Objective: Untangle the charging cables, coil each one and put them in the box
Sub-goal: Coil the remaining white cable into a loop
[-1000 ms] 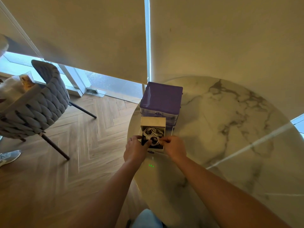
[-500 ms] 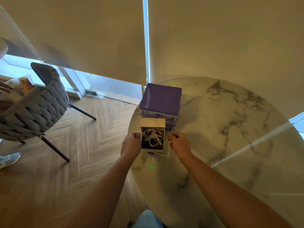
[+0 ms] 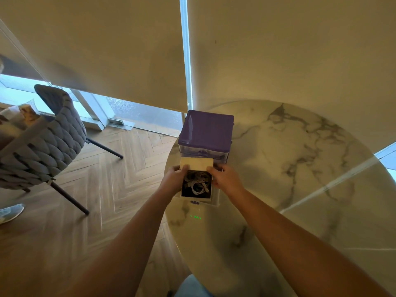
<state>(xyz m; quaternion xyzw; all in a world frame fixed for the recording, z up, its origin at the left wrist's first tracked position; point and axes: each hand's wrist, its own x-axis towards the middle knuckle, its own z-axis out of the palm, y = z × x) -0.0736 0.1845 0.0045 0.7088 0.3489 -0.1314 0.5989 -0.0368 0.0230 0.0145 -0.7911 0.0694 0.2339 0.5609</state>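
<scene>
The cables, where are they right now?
In the head view, the white cables lie inside the small open box held between both hands, just in front of the purple drawer unit.

purple organizer (image 3: pixel 206 133) behind, marble table (image 3: pixel 289 168) bare rightward

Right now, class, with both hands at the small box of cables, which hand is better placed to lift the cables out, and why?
Probably the right hand. Both hands grip the box at its sides, but the white cables lie bunched toward the right side, nearer its fingers. The left hand could keep steadying the box.
</scene>
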